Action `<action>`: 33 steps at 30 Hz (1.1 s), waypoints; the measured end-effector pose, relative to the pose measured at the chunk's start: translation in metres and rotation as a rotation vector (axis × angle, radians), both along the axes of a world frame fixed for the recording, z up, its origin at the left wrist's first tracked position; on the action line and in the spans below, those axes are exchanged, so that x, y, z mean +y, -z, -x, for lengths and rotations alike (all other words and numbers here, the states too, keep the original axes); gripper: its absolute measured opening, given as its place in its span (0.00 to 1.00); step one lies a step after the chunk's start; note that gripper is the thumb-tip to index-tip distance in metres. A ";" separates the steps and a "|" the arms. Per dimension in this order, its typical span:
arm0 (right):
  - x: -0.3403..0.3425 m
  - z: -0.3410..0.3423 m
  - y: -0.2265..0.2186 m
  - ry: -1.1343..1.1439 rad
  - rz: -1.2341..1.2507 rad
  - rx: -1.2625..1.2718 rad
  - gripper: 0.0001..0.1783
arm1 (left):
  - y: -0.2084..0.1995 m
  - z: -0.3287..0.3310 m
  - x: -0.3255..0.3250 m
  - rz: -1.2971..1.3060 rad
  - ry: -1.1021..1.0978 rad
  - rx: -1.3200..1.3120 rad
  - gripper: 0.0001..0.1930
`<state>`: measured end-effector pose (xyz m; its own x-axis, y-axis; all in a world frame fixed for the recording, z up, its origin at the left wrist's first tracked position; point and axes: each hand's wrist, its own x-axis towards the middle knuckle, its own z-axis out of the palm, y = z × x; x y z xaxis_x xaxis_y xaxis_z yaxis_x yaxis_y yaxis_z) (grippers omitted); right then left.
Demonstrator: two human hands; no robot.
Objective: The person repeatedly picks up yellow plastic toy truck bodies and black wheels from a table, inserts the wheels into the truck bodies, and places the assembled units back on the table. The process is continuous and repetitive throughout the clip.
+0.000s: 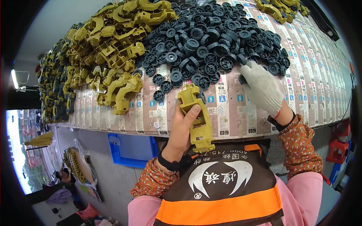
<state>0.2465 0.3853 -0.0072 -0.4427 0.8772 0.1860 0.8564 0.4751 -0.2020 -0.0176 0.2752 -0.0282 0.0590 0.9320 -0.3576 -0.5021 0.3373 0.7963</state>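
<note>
My bare left hand (180, 130) is closed around a mustard-yellow plastic toy car body (201, 126), its thumb lying across the open frame. The body is tilted lengthwise toward me over the table's near edge. A dark wheel (202, 97) shows at its upper right side. In a white knit glove, my right hand (262, 86) reaches to the near right edge of a heap of dark blue-grey toy wheels (203, 41). Its fingers are curled in around a toy wheel (242, 79), partly covered by the glove.
Many yellow car bodies (109, 41) are heaped left of the wheels. Bodies with wheels fitted (56, 83) crowd the far left. More yellow bodies (283, 9) lie at the back right. A blue bin (132, 148) is below the table (316, 83); red stools (337, 147) stand at right.
</note>
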 end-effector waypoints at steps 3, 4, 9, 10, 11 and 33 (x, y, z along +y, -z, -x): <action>-0.008 -0.002 0.004 -0.020 0.031 0.033 0.11 | -0.002 -0.005 0.002 -0.005 -0.014 -0.039 0.21; -0.008 -0.001 0.004 -0.027 0.045 0.038 0.11 | -0.003 -0.005 0.003 -0.009 -0.010 -0.049 0.21; -0.021 0.003 -0.016 -0.044 0.361 0.278 0.17 | -0.004 -0.006 0.006 -0.010 -0.029 -0.182 0.18; -0.032 0.009 -0.032 -0.031 0.586 0.438 0.19 | -0.005 -0.007 0.006 -0.013 -0.048 -0.214 0.16; -0.042 0.015 -0.040 -0.014 0.812 0.598 0.21 | -0.008 -0.010 0.005 -0.026 -0.067 -0.213 0.16; -0.099 0.037 -0.035 0.162 1.329 1.182 0.24 | -0.002 -0.023 0.007 -0.273 -0.241 0.036 0.21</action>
